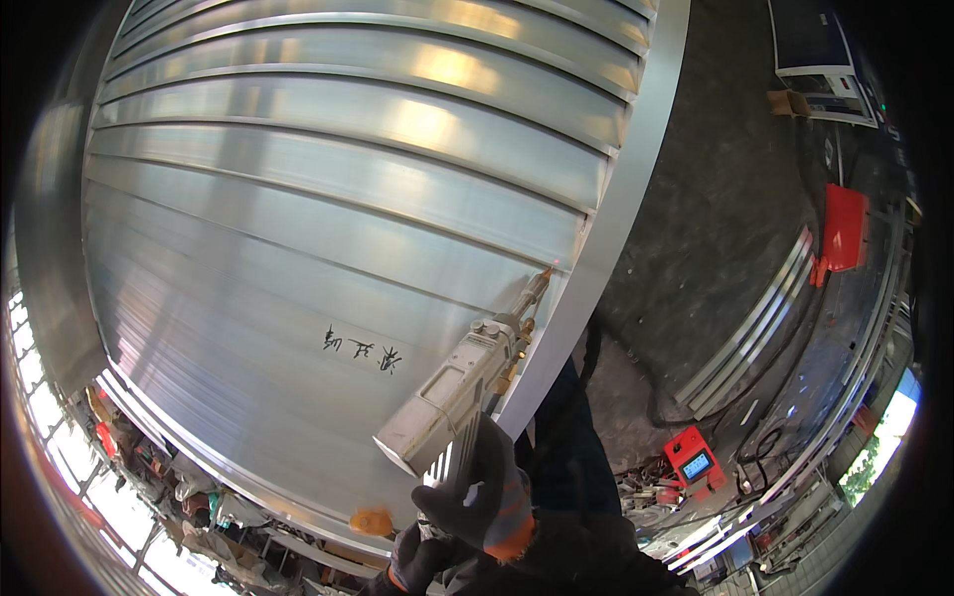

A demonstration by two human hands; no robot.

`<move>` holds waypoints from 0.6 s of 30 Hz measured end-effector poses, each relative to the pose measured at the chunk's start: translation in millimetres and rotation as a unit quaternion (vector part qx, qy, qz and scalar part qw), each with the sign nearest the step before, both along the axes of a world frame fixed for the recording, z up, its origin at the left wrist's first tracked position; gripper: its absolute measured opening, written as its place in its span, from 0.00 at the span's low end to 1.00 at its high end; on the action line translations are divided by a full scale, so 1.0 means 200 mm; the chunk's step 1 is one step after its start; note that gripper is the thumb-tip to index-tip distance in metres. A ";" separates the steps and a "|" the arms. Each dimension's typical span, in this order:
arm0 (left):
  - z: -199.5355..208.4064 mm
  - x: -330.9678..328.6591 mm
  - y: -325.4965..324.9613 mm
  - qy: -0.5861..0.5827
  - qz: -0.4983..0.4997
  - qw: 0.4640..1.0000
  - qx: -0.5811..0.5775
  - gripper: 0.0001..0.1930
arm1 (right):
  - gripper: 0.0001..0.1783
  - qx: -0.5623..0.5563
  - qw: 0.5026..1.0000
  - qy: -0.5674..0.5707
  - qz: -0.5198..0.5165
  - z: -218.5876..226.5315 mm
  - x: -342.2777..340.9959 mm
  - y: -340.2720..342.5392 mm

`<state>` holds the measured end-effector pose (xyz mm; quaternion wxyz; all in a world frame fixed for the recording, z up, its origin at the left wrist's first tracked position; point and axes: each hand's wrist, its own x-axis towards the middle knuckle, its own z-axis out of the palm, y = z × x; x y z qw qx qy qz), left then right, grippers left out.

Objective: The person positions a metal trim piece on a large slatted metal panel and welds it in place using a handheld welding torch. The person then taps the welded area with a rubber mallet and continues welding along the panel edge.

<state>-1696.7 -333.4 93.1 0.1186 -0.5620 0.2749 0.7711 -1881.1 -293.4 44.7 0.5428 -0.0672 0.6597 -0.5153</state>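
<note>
My right hand point(484, 487), in a dark glove with an orange cuff, is wrapped round the grip of a pale handheld laser welding gun point(447, 387). The gun slants up and to the right over a large silver metal panel point(248, 238) with raised slats. Its copper-coloured nozzle is at the joint between a slat and the panel's right frame edge point(596, 268), where a small red light spot shows. Below and left of the gun's handle, my left hand point(417, 558), also gloved, is closed; what it holds is hidden. A small blurred orange object point(371, 521) lies beside it.
On the dark floor to the right lie several long metal strips point(750, 323) and loose cables. A red box with a screen point(696, 464) and a red panel-like piece point(845, 228) stand there. Cluttered goods point(214, 517) line the lower left; a dark-and-white machine point(825, 70) is at upper right.
</note>
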 end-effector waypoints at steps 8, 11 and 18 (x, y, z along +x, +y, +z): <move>-0.01 0.12 0.04 -0.005 0.090 0.996 0.024 0.36 | 0.57 0.004 0.999 0.049 -0.005 0.01 0.07 -0.04; -0.05 0.16 -0.02 -0.005 -0.016 1.000 0.023 0.32 | 0.57 0.000 1.000 0.022 -0.014 -0.03 0.06 -0.06; -0.06 0.13 -0.10 0.036 -0.039 0.998 0.036 0.20 | 0.54 -0.013 0.998 0.063 0.005 -0.09 0.01 -0.10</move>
